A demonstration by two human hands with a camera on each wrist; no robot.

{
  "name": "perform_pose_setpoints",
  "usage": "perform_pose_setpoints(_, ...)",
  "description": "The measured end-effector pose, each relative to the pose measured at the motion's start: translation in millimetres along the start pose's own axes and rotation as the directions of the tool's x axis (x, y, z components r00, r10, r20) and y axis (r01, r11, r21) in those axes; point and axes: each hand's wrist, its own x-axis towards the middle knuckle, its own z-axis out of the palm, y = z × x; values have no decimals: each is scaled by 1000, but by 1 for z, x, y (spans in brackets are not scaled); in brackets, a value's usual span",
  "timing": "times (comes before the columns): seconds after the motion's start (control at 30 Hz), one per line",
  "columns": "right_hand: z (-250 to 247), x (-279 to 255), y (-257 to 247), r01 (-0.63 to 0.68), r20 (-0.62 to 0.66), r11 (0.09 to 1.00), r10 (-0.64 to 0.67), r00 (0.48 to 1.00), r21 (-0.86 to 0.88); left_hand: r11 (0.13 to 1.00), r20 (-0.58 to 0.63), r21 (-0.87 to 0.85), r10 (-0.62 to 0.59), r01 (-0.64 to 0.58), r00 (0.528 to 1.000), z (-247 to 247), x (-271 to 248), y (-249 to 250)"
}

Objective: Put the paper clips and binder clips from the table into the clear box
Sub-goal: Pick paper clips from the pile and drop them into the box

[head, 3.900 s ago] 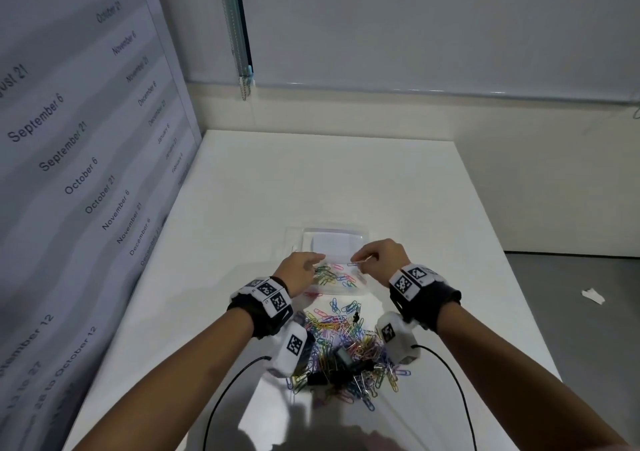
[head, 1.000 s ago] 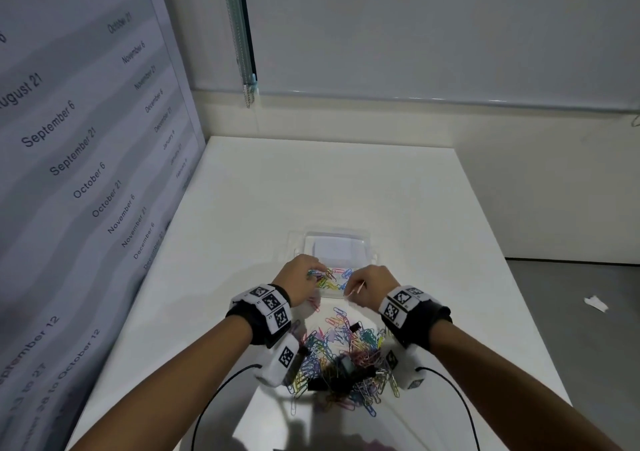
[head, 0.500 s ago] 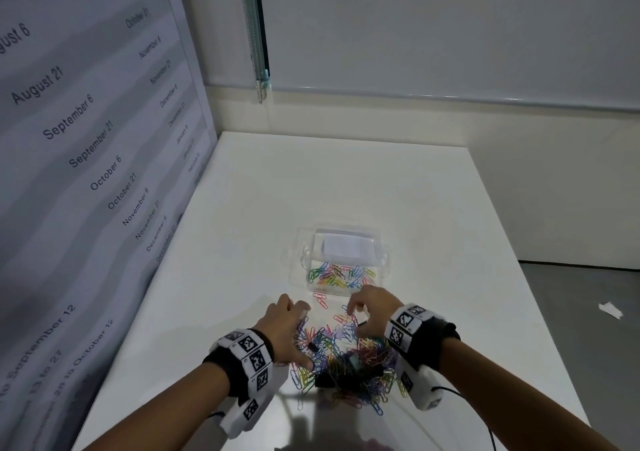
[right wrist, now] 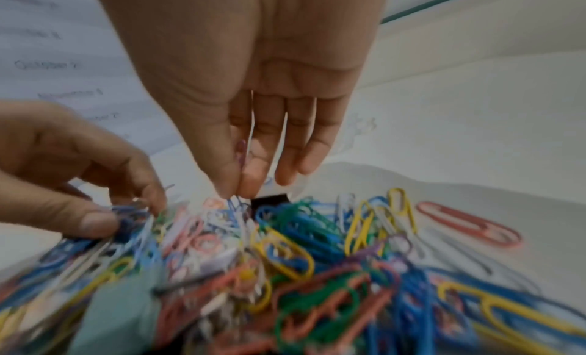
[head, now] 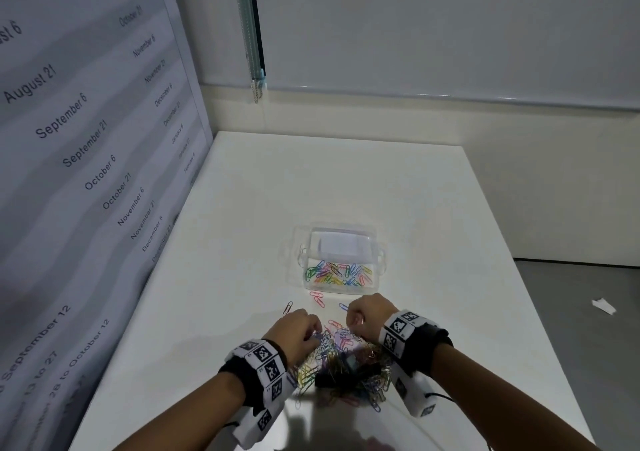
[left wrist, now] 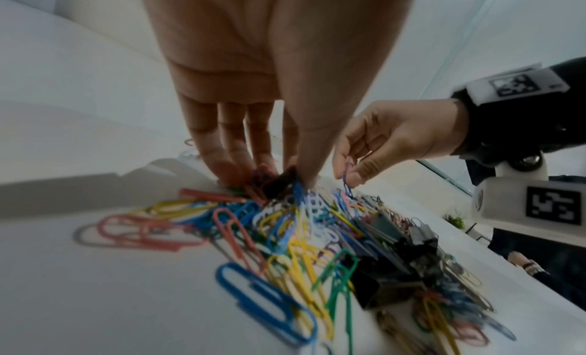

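A clear box [head: 380, 255] stands mid-table with several coloured paper clips in it. Nearer me lies a pile of paper clips [head: 341, 364] mixed with black binder clips [head: 327, 380]. My left hand [head: 313, 334] reaches into the pile's far left side, where its thumb and fingers pinch a bunch of paper clips [left wrist: 279, 182]. Beside it, my right hand [head: 353, 322] pinches a blue paper clip [left wrist: 347, 185] between thumb and forefinger at the pile's far edge [right wrist: 236, 191]. A teal binder clip [right wrist: 117, 318] lies in the pile, blurred.
A few loose paper clips [head: 317, 298] lie between the box and the pile. A wall panel printed with dates [head: 86, 139] runs along the table's left edge. The table's right edge [head: 519, 277] drops to a grey floor with a paper scrap [head: 604, 305].
Both hands have drawn back from over the box to the pile and now pinch clips there. The box's contents show in full.
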Motion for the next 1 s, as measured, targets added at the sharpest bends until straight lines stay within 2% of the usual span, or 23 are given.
perform_pose_setpoints(0.13,-10,5,3,-30,-56,997,34,998,64,996,-40,-79,-36,33,999,-10,-2,-8)
perform_pose_setpoints(0.27,1,7,7,4,89,996,4,996,-86,980,-52,-176,-102,91,993,-16,-2,-20)
perform_pose_setpoints(0.33,9,6,4,25,121,990,-8,993,-137,969,-82,-225,-119,98,990,-18,-1,-22)
perform_pose_setpoints(0.53,16,3,-5,28,126,997,-19,992,-67,985,-85,-157,-91,77,992,-12,3,-13)
perform_pose_setpoints(0.73,-7,2,-2,-31,-21,999,32,999,40,998,-74,-22,-61,60,995,-12,7,-15)
perform_pose_setpoints(0.83,-25,6,0,-36,-65,994,43,997,100,992,-19,94,-86,87,996,-12,2,-12)
perform_pose_setpoints(0.93,-50,11,3,-46,-187,988,74,980,149,970,-41,242,-17,26,999,-12,-4,-6)
perform_pose_setpoints(1.0,-61,17,7,-56,-287,983,104,952,174,983,-8,181,20,-19,1000,-8,-6,-5)
